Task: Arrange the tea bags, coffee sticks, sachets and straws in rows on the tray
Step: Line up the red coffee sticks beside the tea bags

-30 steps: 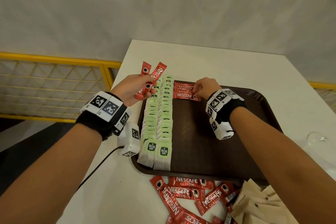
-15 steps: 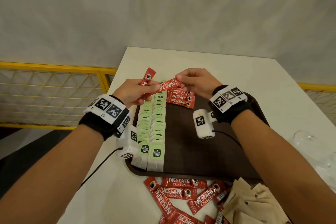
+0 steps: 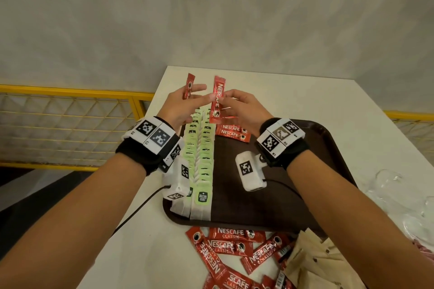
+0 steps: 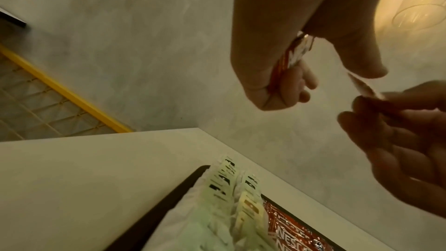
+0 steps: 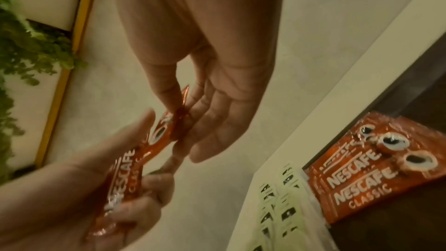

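1. The right hand (image 3: 244, 108) pinched one red coffee stick (image 3: 217, 103) between thumb and fingertips and held it upright above the far end of the tray (image 3: 328, 148), probably to turn it flat for the row.
2. The left hand (image 3: 180, 108) gripped a spare coffee stick (image 3: 188, 87), its fingertips touching the stick in the right hand, likely feeding sticks across one at a time.
3. Just beneath the hands lay the started row of coffee sticks (image 3: 232, 132), beside two long rows of tea bags (image 3: 202, 155) along the tray's left side.
4. Loose coffee sticks (image 3: 234, 248) and brown sachets (image 3: 314, 263) waited on the desk (image 3: 305, 94) near the tray's front edge, well away from the hands.
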